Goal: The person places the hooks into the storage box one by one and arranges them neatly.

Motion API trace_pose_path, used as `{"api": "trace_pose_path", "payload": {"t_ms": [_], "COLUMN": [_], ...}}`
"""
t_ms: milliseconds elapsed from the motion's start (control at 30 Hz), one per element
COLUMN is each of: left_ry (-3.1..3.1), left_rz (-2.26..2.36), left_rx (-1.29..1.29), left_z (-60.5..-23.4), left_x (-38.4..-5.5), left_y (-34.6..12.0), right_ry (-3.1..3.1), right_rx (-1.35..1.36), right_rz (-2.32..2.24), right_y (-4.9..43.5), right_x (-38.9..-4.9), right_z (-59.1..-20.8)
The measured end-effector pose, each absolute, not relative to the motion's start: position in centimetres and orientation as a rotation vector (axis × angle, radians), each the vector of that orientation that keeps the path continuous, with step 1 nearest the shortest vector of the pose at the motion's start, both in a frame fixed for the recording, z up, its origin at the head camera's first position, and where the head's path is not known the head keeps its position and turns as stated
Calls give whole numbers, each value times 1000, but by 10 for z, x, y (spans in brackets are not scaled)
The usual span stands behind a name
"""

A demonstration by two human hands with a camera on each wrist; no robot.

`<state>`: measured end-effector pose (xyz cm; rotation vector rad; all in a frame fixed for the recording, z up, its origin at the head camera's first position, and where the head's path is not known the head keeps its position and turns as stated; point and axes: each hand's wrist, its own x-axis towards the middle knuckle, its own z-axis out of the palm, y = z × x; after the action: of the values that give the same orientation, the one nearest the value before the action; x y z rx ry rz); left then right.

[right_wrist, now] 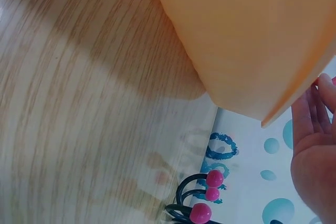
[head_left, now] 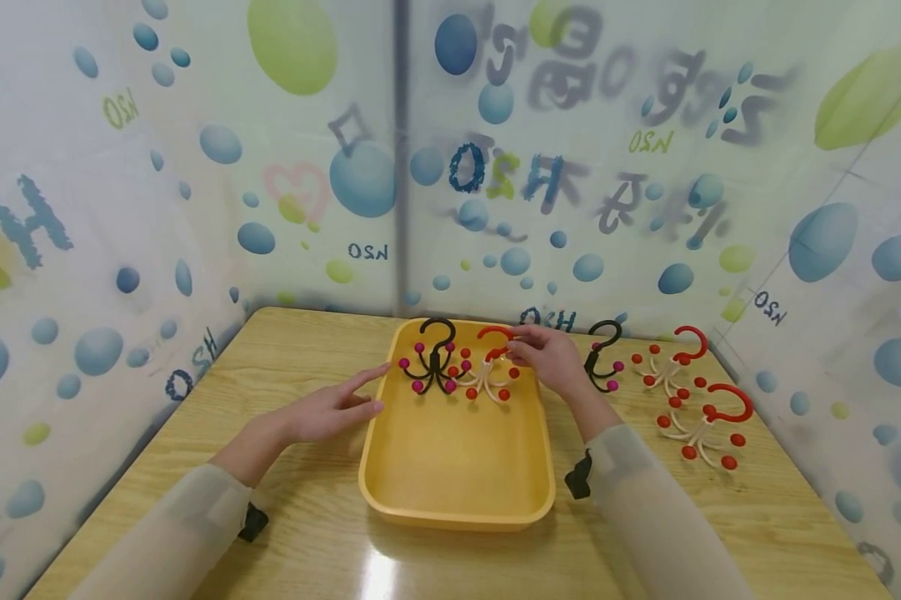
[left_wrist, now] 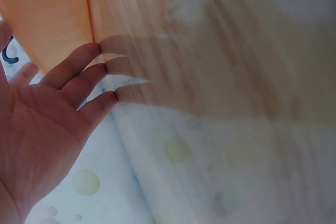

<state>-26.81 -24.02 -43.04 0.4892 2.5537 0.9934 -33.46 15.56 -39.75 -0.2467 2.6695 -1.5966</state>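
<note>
A yellow tray [head_left: 453, 467] lies on the wooden table between my hands. My right hand [head_left: 555, 360] pinches the red hook of a white claw hanger [head_left: 485, 372] with red ball tips, over the far part of the tray. Just left of it, inside the tray, is a black claw hanger [head_left: 435, 364] with pink ball tips and its hook up. My left hand [head_left: 322, 415] is at the tray's left side, fingers extended, fingertips right at the rim. The left wrist view shows that hand [left_wrist: 47, 108] with relaxed, spread fingers and nothing in its palm.
Right of the tray on the table [head_left: 300, 517] stands another black claw hanger [head_left: 593, 362], partly behind my right hand. Farther right are two red-and-white claw hangers, a far one [head_left: 668, 371] and a nearer one [head_left: 703, 427]. Patterned curtains [head_left: 315, 167] enclose the table.
</note>
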Motion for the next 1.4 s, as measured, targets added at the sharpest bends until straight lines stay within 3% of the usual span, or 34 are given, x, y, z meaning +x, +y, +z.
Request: {"api": "trace_pose_path", "payload": {"t_ms": [700, 1400], "left_ry": [2553, 2556], "left_rz": [999, 987], "left_rx": [471, 478], "left_z": [-432, -433], "left_x": [-269, -271], "left_y": [-239, -240], "right_ry": [2706, 2760], "right_rx": [-236, -381], "right_rz": [-1588, -1551], "right_y": [184, 251], "right_x": [-325, -242], "right_z": [-399, -373]}}
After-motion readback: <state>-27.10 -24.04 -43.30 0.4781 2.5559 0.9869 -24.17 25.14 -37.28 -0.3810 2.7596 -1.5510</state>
